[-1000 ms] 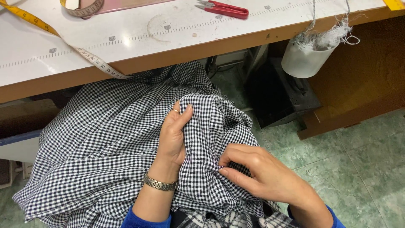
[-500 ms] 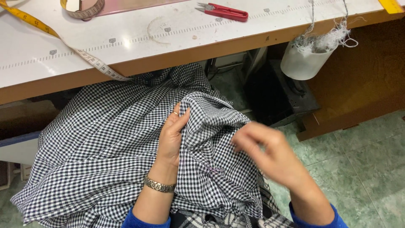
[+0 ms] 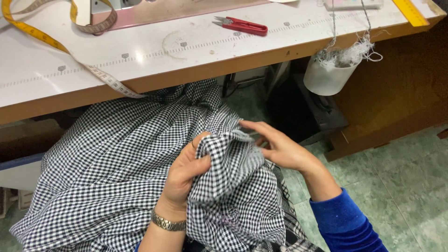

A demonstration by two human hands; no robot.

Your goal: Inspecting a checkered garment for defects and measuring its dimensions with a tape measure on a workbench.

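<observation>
Change since earlier frame: both hands have risen from the lap and now bunch a fold of the cloth between them; the right hand has come back in from the right to meet that fold.
Head view, cloth: black-and-white checked fabric [image 3: 107,186] fills the lower left and centre of the frame, draped over the lap and running up under the table edge.
Head view, left hand: left hand [image 3: 184,175] at lower centre, palm turned toward the fold, fingers curled and gripping the gathered fabric, thumb pressed against it; a metal wristwatch [image 3: 168,223] sits on the wrist.
Head view, right hand: right hand [image 3: 280,149] right of centre, fingers stretched leftward, fingertips pinching the top edge of the same fold; blue sleeve [image 3: 345,224] at lower right.
Head view, table: white worktable [image 3: 196,51] with a printed ruler line across the top of the frame.
Head view, markings and tools: yellow tape measure [image 3: 42,37] at upper left; red thread snips [image 3: 242,25] at upper centre; yellow ruler [image 3: 410,11] in the upper right corner.
Head view, container: white cup [image 3: 326,77] hangs below the table edge at upper right, stuffed with thread scraps.
</observation>
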